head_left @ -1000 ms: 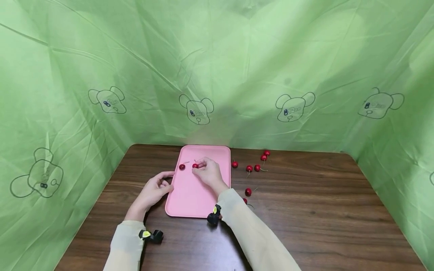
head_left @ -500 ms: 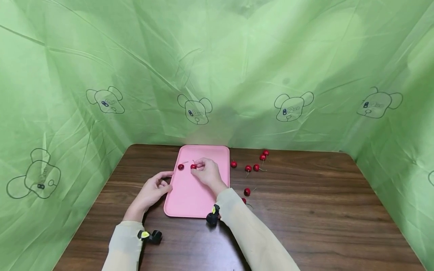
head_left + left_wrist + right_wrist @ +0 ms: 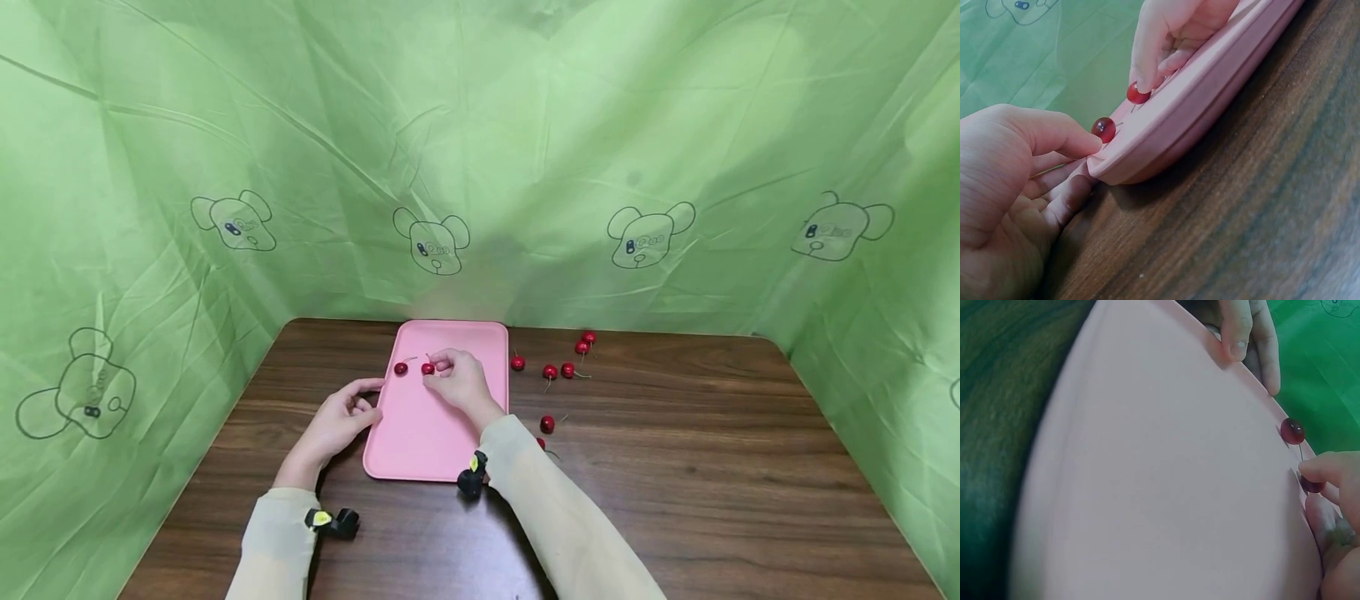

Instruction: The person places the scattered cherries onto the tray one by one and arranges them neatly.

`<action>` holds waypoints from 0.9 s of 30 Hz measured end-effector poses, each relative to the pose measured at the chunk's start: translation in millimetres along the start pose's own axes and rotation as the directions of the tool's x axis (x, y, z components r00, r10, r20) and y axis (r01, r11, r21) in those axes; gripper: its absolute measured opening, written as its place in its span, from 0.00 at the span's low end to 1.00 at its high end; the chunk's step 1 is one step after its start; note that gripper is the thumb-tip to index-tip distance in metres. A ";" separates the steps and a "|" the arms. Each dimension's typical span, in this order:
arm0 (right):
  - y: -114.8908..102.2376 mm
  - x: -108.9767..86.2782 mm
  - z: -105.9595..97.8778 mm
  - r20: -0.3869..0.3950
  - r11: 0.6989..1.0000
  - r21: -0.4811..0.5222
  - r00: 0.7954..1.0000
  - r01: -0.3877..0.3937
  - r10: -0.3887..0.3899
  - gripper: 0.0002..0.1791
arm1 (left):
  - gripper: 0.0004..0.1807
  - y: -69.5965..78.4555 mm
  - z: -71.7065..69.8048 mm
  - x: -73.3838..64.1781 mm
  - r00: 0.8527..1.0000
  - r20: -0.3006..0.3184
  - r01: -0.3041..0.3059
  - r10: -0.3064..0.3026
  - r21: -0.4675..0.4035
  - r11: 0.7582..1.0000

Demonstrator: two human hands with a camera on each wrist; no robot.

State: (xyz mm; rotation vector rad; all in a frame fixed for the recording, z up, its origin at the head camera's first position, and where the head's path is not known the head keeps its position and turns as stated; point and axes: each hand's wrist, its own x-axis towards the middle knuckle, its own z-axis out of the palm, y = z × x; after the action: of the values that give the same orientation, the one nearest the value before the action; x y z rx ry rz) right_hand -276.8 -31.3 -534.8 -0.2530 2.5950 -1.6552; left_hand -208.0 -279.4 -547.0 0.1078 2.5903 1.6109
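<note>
A pink tray (image 3: 412,442) lies on the table, and my left hand (image 3: 333,425) grips its left rim with the thumb over the edge and the other fingers outside. My right hand (image 3: 467,387) reaches over the tray and pinches a red cherry (image 3: 427,368) between thumb and fingertips, low over the tray's surface. In the left wrist view a fingertip covers part of this cherry (image 3: 1137,94). Just left of it, a second, darker cherry (image 3: 401,368) with a thin stem rests on the tray near the left rim, close to my left thumb in the left wrist view.
Several stemmed cherries lie on the brown wooden table (image 3: 675,467) right of the tray, including one cherry (image 3: 517,363) close to its right rim. Another cherry (image 3: 541,444) is partly hidden by my right sleeve. A green cloth (image 3: 525,167) encloses the back and sides.
</note>
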 end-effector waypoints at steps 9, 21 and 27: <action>2.9 -3.9 -3.3 0.049 0.993 0.107 0.997 0.059 -0.064 0.30 | 0.31 0.3 -3.3 -2.0 1.000 0.005 0.001 -0.001 -0.008 1.000; -14.7 -12.2 -41.2 0.179 0.980 -0.011 0.965 0.197 -0.192 0.22 | 0.30 2.1 -3.1 0.0 1.000 0.011 -0.009 0.009 -0.013 1.000; -28.3 -17.9 -66.4 0.202 0.978 -0.019 0.959 0.208 -0.200 0.18 | 0.30 1.3 -3.1 -1.0 1.000 0.020 0.009 -0.009 -0.001 1.000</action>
State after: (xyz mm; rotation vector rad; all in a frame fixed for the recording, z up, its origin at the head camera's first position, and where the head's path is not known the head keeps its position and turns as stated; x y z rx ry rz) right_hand -264.9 19.4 -481.8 -0.6740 2.5252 -1.5433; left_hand -207.3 -281.6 -544.4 0.1111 2.5712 1.6004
